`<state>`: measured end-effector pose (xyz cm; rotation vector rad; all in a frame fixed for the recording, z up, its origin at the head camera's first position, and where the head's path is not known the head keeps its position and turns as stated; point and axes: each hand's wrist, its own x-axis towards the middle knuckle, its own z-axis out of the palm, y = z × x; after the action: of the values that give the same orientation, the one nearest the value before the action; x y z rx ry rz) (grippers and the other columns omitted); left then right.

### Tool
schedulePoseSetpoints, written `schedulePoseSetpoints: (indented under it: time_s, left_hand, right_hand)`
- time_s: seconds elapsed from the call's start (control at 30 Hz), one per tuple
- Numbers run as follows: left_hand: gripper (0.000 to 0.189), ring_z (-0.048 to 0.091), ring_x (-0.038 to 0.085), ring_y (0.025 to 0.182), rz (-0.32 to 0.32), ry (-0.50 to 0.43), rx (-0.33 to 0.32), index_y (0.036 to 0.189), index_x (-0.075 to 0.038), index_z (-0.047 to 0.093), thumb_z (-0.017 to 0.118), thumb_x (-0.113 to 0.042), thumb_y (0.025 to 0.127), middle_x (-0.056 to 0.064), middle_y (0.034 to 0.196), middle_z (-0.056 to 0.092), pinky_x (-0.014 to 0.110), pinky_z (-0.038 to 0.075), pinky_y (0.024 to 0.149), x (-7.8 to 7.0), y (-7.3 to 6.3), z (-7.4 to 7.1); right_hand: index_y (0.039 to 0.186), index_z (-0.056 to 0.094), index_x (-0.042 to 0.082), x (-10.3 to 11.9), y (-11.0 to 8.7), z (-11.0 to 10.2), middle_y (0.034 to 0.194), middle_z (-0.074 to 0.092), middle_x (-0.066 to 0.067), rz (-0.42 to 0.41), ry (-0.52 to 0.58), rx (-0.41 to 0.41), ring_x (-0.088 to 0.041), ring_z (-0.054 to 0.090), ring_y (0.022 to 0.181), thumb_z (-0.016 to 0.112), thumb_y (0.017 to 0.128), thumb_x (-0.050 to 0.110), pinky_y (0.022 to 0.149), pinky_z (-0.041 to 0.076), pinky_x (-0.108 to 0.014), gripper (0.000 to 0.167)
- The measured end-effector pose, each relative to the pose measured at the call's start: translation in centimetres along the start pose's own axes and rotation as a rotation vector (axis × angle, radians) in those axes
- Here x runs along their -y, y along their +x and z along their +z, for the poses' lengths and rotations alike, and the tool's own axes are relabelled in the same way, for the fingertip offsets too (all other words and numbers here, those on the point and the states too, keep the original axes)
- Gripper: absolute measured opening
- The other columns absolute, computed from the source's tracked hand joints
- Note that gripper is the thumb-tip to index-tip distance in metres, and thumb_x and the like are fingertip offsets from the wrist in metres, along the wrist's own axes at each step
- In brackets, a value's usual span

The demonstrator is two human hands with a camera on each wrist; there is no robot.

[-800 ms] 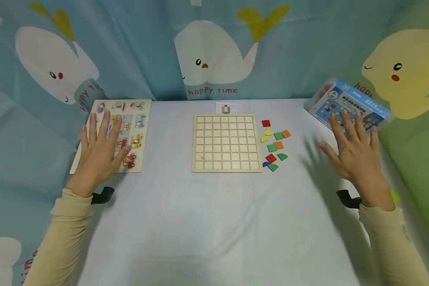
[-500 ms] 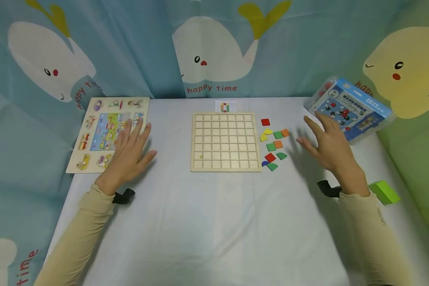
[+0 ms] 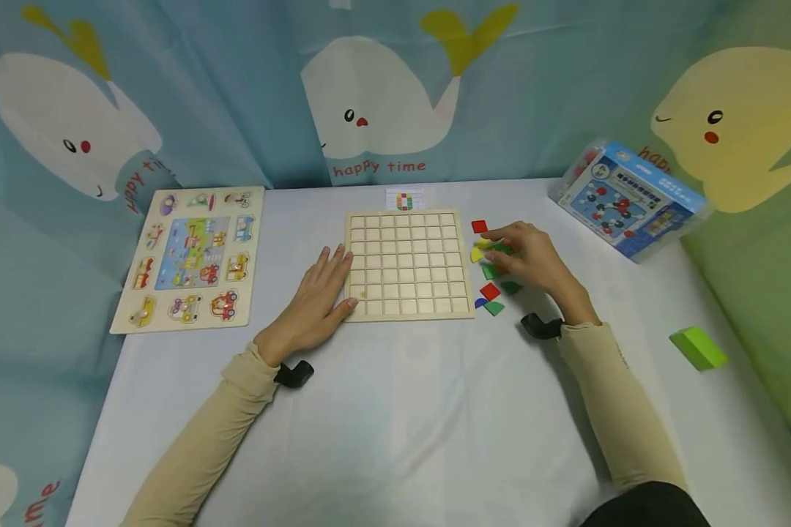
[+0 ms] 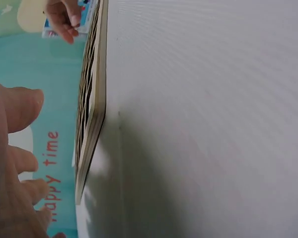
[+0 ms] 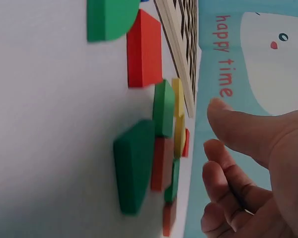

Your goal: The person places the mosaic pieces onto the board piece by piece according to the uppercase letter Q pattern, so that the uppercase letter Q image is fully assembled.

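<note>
A wooden grid board [image 3: 409,267] lies flat at mid-table. My left hand [image 3: 316,304] is at its left edge, fingers straight and fingertips at the rim; the left wrist view shows that hand [image 4: 15,188] beside the board's corner. To the right of the board my right hand [image 3: 530,256] hovers low over scattered coloured pieces, fingers bent, thumb and forefinger apart, nothing between them. Around it lie a red square [image 3: 490,291], a yellow piece [image 3: 477,255], a green quarter-round [image 3: 494,308] and a blue piece [image 3: 480,302]. The right wrist view shows a dark green piece [image 5: 134,168] nearest.
Behind the board lies a small pattern card [image 3: 404,200]. A picture puzzle board [image 3: 253,256] lies at the left, a blue boxed set [image 3: 626,205] stands at the back right, and a bright green block [image 3: 699,348] rests at the right. A patterned curtain [image 3: 224,88] closes the back.
Both hands have moved inward: the left from over the puzzle board to the grid board's edge, the right from near the blue box to the coloured pieces, its fingers now bent.
</note>
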<state>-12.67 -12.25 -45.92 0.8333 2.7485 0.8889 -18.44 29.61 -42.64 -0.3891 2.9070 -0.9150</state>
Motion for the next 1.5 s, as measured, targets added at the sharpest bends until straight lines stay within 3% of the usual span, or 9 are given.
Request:
schedulePoseSetpoints:
  time_s: [0.3,0.5,0.67,0.9,1.07,1.3,1.5]
  left_hand:
    - [0.082,-0.010,0.042,0.164,-0.100,-0.103,0.025,0.170,0.000,0.006,0.052,-0.034,0.111,0.021,0.178,-0.003,0.065,0.000,0.128,1.3,0.4,0.6]
    - [0.086,-0.008,0.037,0.165,-0.136,-0.122,0.034,0.169,0.003,0.005,0.055,-0.035,0.110,0.020,0.178,-0.001,0.061,-0.001,0.130,1.2,-0.2,0.9]
    - [0.090,-0.007,0.035,0.166,-0.134,-0.097,0.030,0.169,0.002,0.005,0.058,-0.038,0.108,0.018,0.178,-0.001,0.058,-0.001,0.131,1.4,-0.4,0.9]
    - [0.101,-0.009,0.034,0.166,-0.123,-0.043,0.058,0.169,0.002,0.002,0.064,-0.044,0.104,0.017,0.178,-0.006,0.057,-0.003,0.131,1.3,0.0,0.7]
    - [0.101,-0.009,0.035,0.166,-0.114,-0.042,0.061,0.169,0.003,0.002,0.063,-0.045,0.103,0.018,0.178,-0.004,0.057,-0.003,0.130,1.4,0.3,1.0]
    - [0.101,-0.007,0.033,0.166,-0.108,-0.015,0.074,0.169,0.001,0.003,0.063,-0.046,0.104,0.016,0.179,-0.003,0.057,-0.003,0.131,1.5,0.6,1.1]
    - [0.099,-0.007,0.031,0.166,-0.097,-0.007,0.083,0.170,0.000,0.003,0.063,-0.045,0.104,0.014,0.179,-0.005,0.056,-0.004,0.131,1.5,1.0,1.1]
  right_hand:
    - [0.131,0.075,0.004,0.7,0.6,1.3,0.119,0.068,-0.020,0.010,0.012,0.097,-0.034,0.055,0.106,0.078,0.097,0.013,0.091,0.046,-0.047,0.035]
    - [0.130,0.075,0.003,0.7,0.2,2.1,0.118,0.070,-0.020,-0.011,-0.020,0.073,-0.034,0.058,0.105,0.079,0.097,0.015,0.091,0.049,-0.049,0.035]
    - [0.129,0.075,0.001,1.0,0.5,2.3,0.120,0.071,-0.022,-0.024,-0.026,0.051,-0.037,0.062,0.107,0.078,0.098,0.014,0.094,0.051,-0.053,0.034]
    - [0.130,0.073,-0.001,1.7,0.6,2.1,0.122,0.070,-0.024,0.074,-0.036,0.075,-0.037,0.063,0.106,0.073,0.101,0.010,0.097,0.053,-0.053,0.032]
    - [0.126,0.073,-0.003,2.1,0.5,2.1,0.118,0.072,-0.025,0.099,-0.071,0.062,-0.037,0.064,0.104,0.073,0.100,0.008,0.095,0.054,-0.052,0.028]
    - [0.122,0.071,-0.007,2.9,0.4,2.7,0.115,0.071,-0.026,0.047,-0.194,0.036,-0.041,0.064,0.107,0.073,0.099,0.006,0.095,0.053,-0.054,0.026]
    - [0.122,0.068,-0.010,2.9,0.1,2.7,0.118,0.067,-0.027,0.011,-0.287,0.002,-0.042,0.061,0.111,0.065,0.102,0.002,0.098,0.054,-0.054,0.023]
